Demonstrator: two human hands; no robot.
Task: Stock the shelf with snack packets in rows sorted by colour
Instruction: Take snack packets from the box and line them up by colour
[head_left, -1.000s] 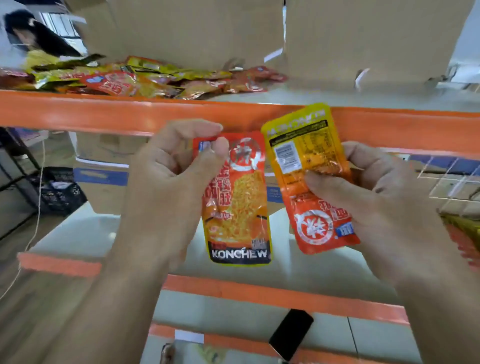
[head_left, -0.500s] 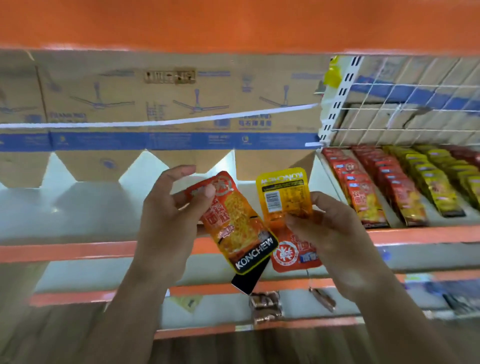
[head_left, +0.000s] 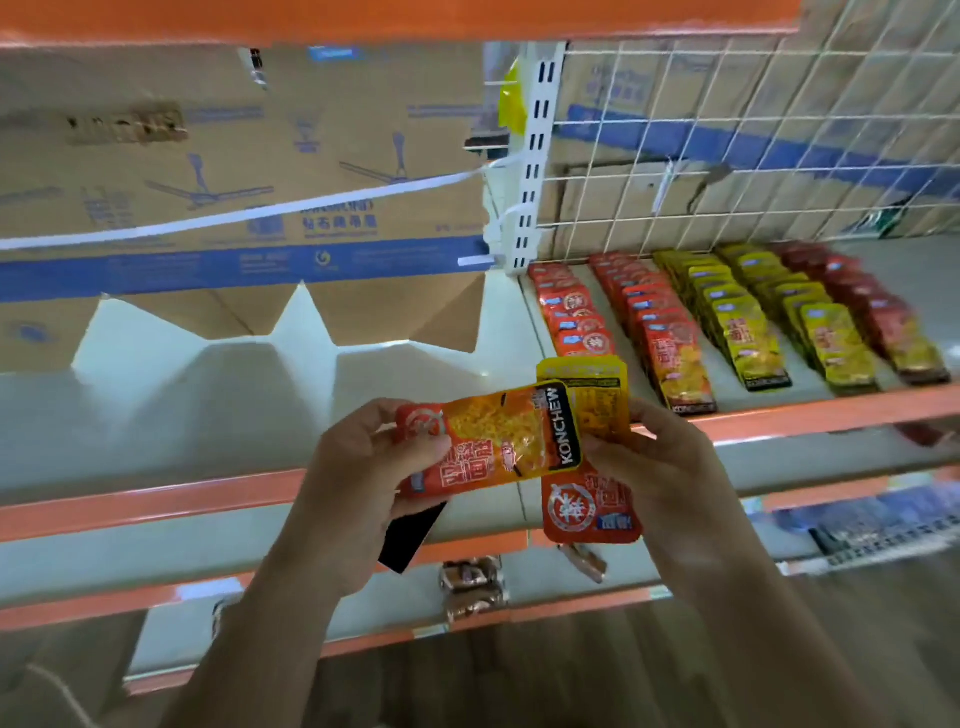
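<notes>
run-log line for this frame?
left hand: grips orange-red foil snack packet, sideways | right hand: grips yellow-topped orange foil packet, upright | shelved packet rows: red, yellow, dark red | held packets: unshelved

orange packet (head_left: 493, 441): "konchew", white capitals on a black end band, lying sideways. second packet (head_left: 589, 512): white circled chinese character on red, small print above it too blurred to read. box (head_left: 234, 171): blue chinese print, illegible.
</notes>
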